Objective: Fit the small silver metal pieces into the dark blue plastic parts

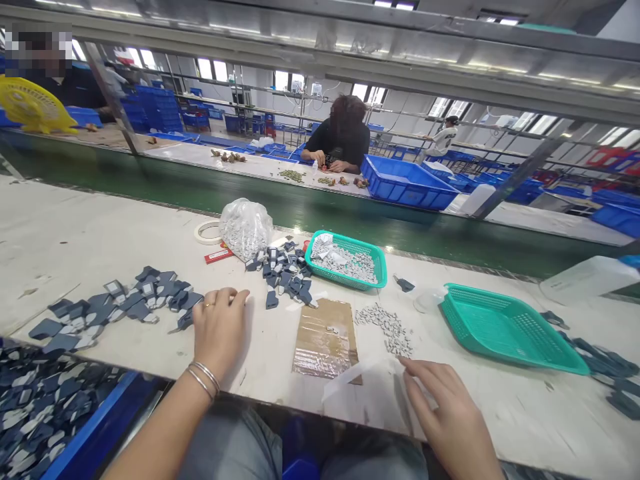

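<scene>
My left hand (219,328), with a ring and bangles, rests at the right end of a spread of dark blue-and-white plastic pieces (137,303). Its fingers are bent and apart, and nothing shows in them. My right hand (445,407) lies low over the table, index finger stretched out, its tip beside a scatter of tiny grey-white parts (387,327). I see nothing held there. Between my hands is a brown cardboard piece (323,340) covered in clear tape, a few tiny parts on it. A translucent strip (350,379) crosses its lower right corner.
Behind the cardboard, a green basket (383,270) holds tiny white parts. Near it are another pile of blue pieces (287,273), a filled plastic bag (246,227) and a tape roll (207,232). Another green basket (515,327) stands right. A co-worker (345,137) sits across the green belt (175,183).
</scene>
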Tool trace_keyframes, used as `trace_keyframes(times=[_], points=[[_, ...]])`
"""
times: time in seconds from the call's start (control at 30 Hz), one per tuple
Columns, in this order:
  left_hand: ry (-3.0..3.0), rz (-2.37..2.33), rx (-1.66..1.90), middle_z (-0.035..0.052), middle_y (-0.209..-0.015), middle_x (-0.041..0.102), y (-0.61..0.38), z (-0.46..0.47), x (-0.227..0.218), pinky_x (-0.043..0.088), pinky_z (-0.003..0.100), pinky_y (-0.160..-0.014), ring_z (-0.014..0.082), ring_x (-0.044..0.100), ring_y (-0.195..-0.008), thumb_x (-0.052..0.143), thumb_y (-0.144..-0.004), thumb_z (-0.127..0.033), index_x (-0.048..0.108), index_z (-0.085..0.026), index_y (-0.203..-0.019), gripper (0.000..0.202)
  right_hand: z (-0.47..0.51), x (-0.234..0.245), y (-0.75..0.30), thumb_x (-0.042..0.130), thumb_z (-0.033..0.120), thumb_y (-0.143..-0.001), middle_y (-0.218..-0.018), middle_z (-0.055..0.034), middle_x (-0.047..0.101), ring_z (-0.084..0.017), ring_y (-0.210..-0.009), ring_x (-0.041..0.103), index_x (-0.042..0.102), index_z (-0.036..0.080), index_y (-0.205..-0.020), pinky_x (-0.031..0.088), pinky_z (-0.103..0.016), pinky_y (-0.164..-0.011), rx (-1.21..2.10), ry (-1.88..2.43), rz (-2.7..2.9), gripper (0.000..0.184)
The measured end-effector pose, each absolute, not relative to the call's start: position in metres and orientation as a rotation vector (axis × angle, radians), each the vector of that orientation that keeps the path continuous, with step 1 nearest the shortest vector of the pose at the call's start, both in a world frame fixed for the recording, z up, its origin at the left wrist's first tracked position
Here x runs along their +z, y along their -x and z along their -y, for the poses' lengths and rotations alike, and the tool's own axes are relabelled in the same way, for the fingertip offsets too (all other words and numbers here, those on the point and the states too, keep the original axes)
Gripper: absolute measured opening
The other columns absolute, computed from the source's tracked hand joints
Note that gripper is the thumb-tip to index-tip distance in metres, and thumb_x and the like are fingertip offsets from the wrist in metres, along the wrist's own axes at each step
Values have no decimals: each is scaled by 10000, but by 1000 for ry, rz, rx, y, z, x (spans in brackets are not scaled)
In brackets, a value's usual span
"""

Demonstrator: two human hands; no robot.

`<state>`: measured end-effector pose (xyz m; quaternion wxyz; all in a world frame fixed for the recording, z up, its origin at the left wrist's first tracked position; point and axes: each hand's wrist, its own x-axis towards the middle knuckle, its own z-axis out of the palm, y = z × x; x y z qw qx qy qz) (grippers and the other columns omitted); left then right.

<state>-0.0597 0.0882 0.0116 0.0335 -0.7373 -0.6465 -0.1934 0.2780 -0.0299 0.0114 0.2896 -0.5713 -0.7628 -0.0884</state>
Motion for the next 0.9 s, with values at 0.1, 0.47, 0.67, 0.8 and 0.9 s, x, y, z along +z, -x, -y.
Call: trace_keyframes(times=[0.1, 0.47, 0.67, 0.8, 0.9], points=[[2514, 1785, -516, 70, -1246, 497, 52, -102, 12, 346, 447, -823, 307, 408, -1086, 355, -815, -30, 556, -267, -1173, 474, 32, 6, -303, 432, 250, -917, -875, -47, 565, -198, -824, 477, 571, 166, -997, 394, -337, -728, -349, 1619, 1994, 181], [2902, 1608, -423, 81, -919, 561, 53, -112, 6, 409, 377, -817, 233, 485, -890, 491, -808, -178, 641, -176, -976, 225, -3, -9, -294, 457, 210, -910, -817, -55, 532, -198, -780, 433, 619, 163, -888, 370, -337, -702, -177, 1648, 2057, 171], [2890, 1746, -525, 66, -1015, 533, 52, -97, -3, 396, 371, -854, 226, 457, -959, 471, -848, -248, 533, -202, -1176, 337, -16, -10, -292, 429, 182, -906, -766, -67, 505, -213, -758, 406, 591, 149, -770, 349, -346, -681, -148, 1702, 2105, 214], [2884, 1781, -604, 59, -985, 514, 47, -95, -7, 377, 387, -867, 231, 444, -942, 455, -861, -271, 525, -237, -1194, 342, -16, -9, -282, 409, 184, -912, -769, -63, 504, -214, -765, 411, 560, 156, -742, 343, -347, -692, 11, 1729, 2122, 229], [2886, 1819, -672, 53, -983, 524, 44, -93, -7, 374, 388, -866, 231, 447, -945, 460, -857, -259, 551, -221, -1117, 278, -16, -9, -278, 414, 181, -906, -777, -56, 513, -213, -778, 421, 557, 163, -742, 345, -352, -712, 120, 1768, 2086, 219]])
